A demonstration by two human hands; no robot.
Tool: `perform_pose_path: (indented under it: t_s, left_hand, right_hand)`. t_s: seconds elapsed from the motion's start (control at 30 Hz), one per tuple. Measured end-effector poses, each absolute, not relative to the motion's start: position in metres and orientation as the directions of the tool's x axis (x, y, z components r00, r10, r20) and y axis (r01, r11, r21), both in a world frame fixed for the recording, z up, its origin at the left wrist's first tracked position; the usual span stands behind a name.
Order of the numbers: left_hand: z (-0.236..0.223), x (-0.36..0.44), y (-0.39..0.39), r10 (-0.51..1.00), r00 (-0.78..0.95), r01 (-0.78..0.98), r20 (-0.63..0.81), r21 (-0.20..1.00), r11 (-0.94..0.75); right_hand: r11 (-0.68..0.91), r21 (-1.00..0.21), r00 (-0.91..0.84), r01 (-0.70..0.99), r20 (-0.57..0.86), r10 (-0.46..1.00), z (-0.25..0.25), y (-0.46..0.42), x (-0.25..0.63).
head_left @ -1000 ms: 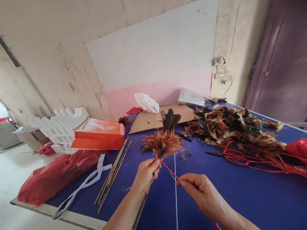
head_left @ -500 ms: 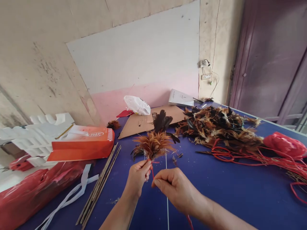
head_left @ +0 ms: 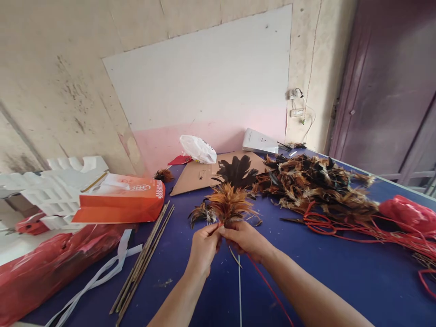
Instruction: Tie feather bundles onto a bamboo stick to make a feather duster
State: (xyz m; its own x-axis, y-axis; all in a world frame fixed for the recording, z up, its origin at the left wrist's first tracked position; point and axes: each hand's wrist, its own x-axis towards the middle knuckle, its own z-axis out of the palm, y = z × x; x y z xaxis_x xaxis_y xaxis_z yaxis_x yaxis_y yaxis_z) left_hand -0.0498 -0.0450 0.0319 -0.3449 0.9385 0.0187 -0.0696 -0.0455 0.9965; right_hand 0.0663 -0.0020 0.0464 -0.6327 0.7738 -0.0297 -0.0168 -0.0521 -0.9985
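A bundle of brown feathers [head_left: 230,203], with broad black feathers [head_left: 236,171] fanning out of its top, stands upright over the table. My left hand [head_left: 200,250] is closed round its base, thumb and fingers pinched together. Against it, my right hand [head_left: 252,240] is closed too, its thumb pressed at the binding point just below the feathers. A red plastic string [head_left: 269,285] trails from under my right hand towards the near edge of the view. The stem of the bundle is hidden by my fingers. Loose dark feathers [head_left: 201,213] lie just behind my left hand.
To the right are a large feather heap [head_left: 316,184], red-handled scissors [head_left: 316,223] and a ball of red string [head_left: 407,212]. Several thin sticks [head_left: 143,261], white strips [head_left: 105,274], an orange bag [head_left: 119,206] and a red plastic bag [head_left: 57,265] lie left. Flat cardboard [head_left: 194,177] lies behind.
My right hand has moved up from below the bundle to its base, meeting my left hand. The black feathers now appear spread wider. The view has shifted slightly.
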Motion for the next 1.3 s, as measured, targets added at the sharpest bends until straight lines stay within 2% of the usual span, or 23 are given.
perform_pose_path:
  t_s: [0.13, 0.33, 0.4, 0.5, 0.6, 0.67, 0.83, 0.97, 1.3]
  left_hand:
    - [0.023, -0.05, -0.044, 0.924, -0.363, 0.07, 0.117, 0.993, -0.098]
    - [0.027, -0.042, -0.05, 0.898, -0.356, 0.258, 0.259, 0.951, -0.172]
    - [0.03, -0.039, -0.053, 0.915, -0.336, 0.194, 0.223, 0.967, -0.164]
    - [0.034, -0.037, -0.055, 0.947, -0.307, -0.076, 0.096, 0.989, -0.125]
    - [0.039, -0.037, -0.055, 0.977, -0.21, -0.363, -0.04, 0.931, -0.04]
    - [0.042, -0.035, -0.055, 0.988, -0.125, -0.472, -0.09, 0.881, 0.02]
    - [0.043, -0.031, -0.054, 0.991, -0.081, -0.529, -0.106, 0.847, 0.048]
    - [0.04, -0.03, -0.048, 0.991, -0.083, -0.537, -0.102, 0.843, 0.042]
    - [0.036, -0.022, -0.041, 0.984, -0.095, -0.654, -0.15, 0.754, 0.052]
  right_hand:
    - [-0.087, -0.976, -0.459, -0.199, 0.014, 0.888, 0.032, 0.0, 0.059]
    - [-0.142, -0.95, -0.356, -0.278, -0.035, 0.934, 0.025, -0.002, 0.058]
    - [-0.161, -0.941, -0.374, -0.299, -0.04, 0.927, 0.026, -0.001, 0.06]
    - [-0.18, -0.93, -0.456, -0.321, -0.015, 0.89, 0.026, 0.003, 0.067]
    - [-0.157, -0.925, -0.539, -0.345, 0.058, 0.84, 0.026, 0.01, 0.075]
    - [-0.115, -0.934, -0.566, -0.338, 0.104, 0.818, 0.027, 0.014, 0.079]
    - [0.013, -0.953, -0.598, -0.302, 0.2, 0.776, 0.03, 0.017, 0.085]
    - [0.042, -0.956, -0.56, -0.29, 0.205, 0.803, 0.025, 0.022, 0.085]
    - [-0.228, -0.889, -0.608, -0.397, 0.069, 0.791, 0.009, 0.031, 0.078]
